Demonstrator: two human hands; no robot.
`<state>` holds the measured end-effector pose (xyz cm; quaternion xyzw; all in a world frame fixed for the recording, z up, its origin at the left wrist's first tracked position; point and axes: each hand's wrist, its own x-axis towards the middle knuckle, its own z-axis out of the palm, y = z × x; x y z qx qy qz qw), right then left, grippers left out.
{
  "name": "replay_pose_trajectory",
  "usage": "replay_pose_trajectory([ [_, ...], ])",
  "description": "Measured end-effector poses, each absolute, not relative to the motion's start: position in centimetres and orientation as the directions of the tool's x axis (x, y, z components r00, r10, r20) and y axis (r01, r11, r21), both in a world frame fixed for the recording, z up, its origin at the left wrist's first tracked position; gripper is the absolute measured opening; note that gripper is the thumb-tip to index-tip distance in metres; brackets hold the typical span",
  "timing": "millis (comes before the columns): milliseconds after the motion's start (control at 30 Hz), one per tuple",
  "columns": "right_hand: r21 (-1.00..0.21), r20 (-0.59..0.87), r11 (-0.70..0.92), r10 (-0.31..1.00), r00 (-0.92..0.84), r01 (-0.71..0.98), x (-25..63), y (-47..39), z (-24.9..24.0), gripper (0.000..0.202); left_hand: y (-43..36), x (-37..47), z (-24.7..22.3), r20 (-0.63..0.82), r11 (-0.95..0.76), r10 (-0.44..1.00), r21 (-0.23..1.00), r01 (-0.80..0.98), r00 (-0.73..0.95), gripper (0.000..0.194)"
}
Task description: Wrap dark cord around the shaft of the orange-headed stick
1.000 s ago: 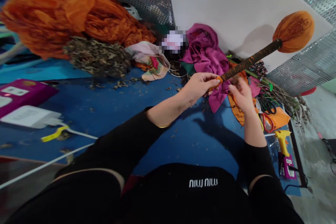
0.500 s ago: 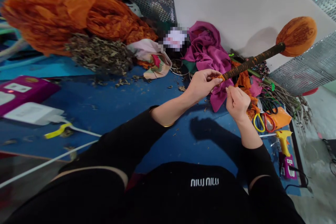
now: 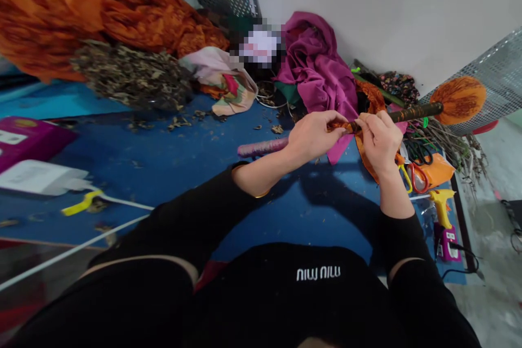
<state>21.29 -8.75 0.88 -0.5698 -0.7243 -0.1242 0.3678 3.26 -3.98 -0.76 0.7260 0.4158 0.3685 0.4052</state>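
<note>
Both my hands are on a dark wrapped stick with an orange cloth bulb at its right end. My left hand is closed around the stick near its middle. Left of that hand, in line with the stick, a purple-pink wrapped end sticks out behind my wrist. My right hand pinches at the stick just right of my left fingers; its fingertips partly hide the wrapping. An orange cloth strip hangs below the stick between the hands. Bunched magenta cloth lies behind them.
Scissors, a yellow glue gun and a purple power strip lie at the right. Dry twigs reach over the table's edge. Orange fabric, dried leaves and a white adapter fill the left.
My right hand has moved up from below onto the stick. The stick has tilted flatter, its orange bulb lower, and the purple-pink end now shows at left.
</note>
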Motion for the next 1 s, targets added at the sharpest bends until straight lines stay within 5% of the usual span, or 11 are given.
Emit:
replay_pose_trajectory([
  [433, -0.102, 0.510, 0.283, 0.838, -0.194, 0.954, 21.6, -8.4, 1.3, 0.045, -5.5, 2.9, 0.0, 0.225, -0.523, 0.844, 0.540, 0.659, 0.486, 0.034],
  [1000, -0.295, 0.370, 0.177, 0.927, -0.059, 0.939, 21.8, -8.3, 1.8, 0.026, -4.7, 2.4, -2.0, 0.489, -0.806, 0.590, 0.313, 0.502, 0.643, 0.040],
])
